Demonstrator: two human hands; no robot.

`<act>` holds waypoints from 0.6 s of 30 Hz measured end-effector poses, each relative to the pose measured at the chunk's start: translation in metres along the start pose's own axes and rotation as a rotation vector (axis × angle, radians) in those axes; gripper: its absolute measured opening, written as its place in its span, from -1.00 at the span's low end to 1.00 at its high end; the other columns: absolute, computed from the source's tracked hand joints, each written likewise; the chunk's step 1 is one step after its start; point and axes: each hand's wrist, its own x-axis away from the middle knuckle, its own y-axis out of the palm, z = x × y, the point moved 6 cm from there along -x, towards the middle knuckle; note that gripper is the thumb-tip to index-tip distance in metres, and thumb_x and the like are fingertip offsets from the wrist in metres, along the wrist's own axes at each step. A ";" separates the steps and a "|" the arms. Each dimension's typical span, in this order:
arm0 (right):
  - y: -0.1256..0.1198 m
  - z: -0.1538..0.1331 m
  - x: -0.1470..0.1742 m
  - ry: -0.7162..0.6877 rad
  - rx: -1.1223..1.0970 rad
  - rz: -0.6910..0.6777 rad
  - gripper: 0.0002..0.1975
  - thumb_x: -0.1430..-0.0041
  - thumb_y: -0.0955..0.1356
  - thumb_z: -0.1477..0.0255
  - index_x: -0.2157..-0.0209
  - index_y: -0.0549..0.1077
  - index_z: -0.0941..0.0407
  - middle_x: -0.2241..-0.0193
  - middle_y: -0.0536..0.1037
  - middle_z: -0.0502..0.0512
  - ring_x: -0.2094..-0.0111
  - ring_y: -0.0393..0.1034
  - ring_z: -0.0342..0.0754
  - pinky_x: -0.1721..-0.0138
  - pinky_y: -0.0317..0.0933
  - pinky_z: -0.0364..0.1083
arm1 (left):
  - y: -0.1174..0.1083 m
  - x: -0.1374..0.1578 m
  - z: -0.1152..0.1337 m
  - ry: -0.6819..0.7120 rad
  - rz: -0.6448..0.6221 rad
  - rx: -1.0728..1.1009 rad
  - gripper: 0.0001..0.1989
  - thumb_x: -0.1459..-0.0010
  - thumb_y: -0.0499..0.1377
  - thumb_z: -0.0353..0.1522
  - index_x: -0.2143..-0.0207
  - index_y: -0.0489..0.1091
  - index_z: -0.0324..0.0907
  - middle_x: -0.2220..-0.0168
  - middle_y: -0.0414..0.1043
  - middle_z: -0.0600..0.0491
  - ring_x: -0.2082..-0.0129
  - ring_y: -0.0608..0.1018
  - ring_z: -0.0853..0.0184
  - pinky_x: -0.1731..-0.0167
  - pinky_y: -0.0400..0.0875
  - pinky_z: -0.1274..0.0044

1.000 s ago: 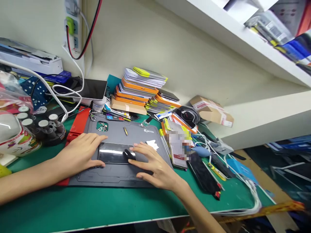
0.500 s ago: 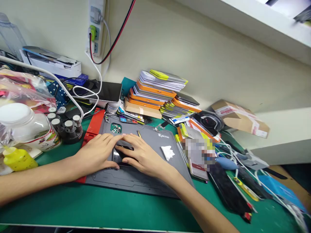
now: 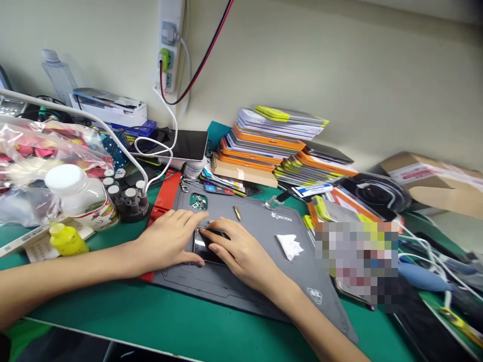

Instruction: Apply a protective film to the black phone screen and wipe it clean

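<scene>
A dark, glossy smartphone [image 3: 203,244] lies on the grey work mat [image 3: 260,221], its right part hidden by my right hand [image 3: 241,249]. That hand's index finger and thumb are spread over the glass, the index tip near the upper left corner. Around the phone's left end is my left hand [image 3: 164,244], fingers stretched out past the upper edge and thumb apart by the lower left corner. Just beyond the hands, a small brass-coloured piece [image 3: 237,213] and a crumpled white tissue [image 3: 289,246] rest on the mat. Small parts sit in the mat's recess [image 3: 198,201].
Stacked phone boxes [image 3: 264,146] stand against the wall. On the left are a white-lidded jar [image 3: 81,198], a yellow bottle [image 3: 68,240] and a screwdriver stand [image 3: 128,206]. Cables, a blue-grey blower bulb [image 3: 422,275] and a cardboard box [image 3: 433,176] crowd the right side.
The view has swung left, so everything appears further right. My left hand's fingers stand a little further from the phone. My right hand stays over the glass.
</scene>
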 end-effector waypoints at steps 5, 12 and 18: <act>0.001 0.000 -0.002 -0.034 0.040 0.005 -0.57 -0.59 0.21 0.28 -0.19 0.59 0.15 -0.21 0.55 0.39 -0.25 0.47 0.24 -0.25 0.45 0.30 | 0.001 0.002 0.001 0.013 0.011 0.031 0.05 -0.10 0.42 0.14 -0.41 0.12 -0.23 -0.28 0.47 -0.18 -0.29 0.52 0.02 -0.25 0.40 0.28; 0.004 -0.007 -0.007 0.068 0.034 -0.004 -0.57 -0.58 0.21 0.29 -0.23 0.58 0.08 -0.30 0.48 0.38 -0.30 0.43 0.30 -0.27 0.42 0.37 | -0.003 0.001 0.001 -0.021 -0.012 0.074 0.07 -0.08 0.47 0.09 -0.43 0.11 -0.19 -0.32 0.44 -0.19 -0.32 0.49 0.00 -0.28 0.40 0.23; 0.002 -0.010 -0.014 0.086 -0.039 -0.058 -0.55 -0.60 0.19 0.29 -0.27 0.53 0.12 -0.30 0.48 0.37 -0.32 0.41 0.24 -0.29 0.43 0.31 | -0.005 -0.001 0.000 -0.028 -0.031 0.078 0.04 -0.09 0.47 0.07 -0.42 0.12 -0.18 -0.32 0.44 -0.17 -0.30 0.51 0.00 -0.27 0.39 0.24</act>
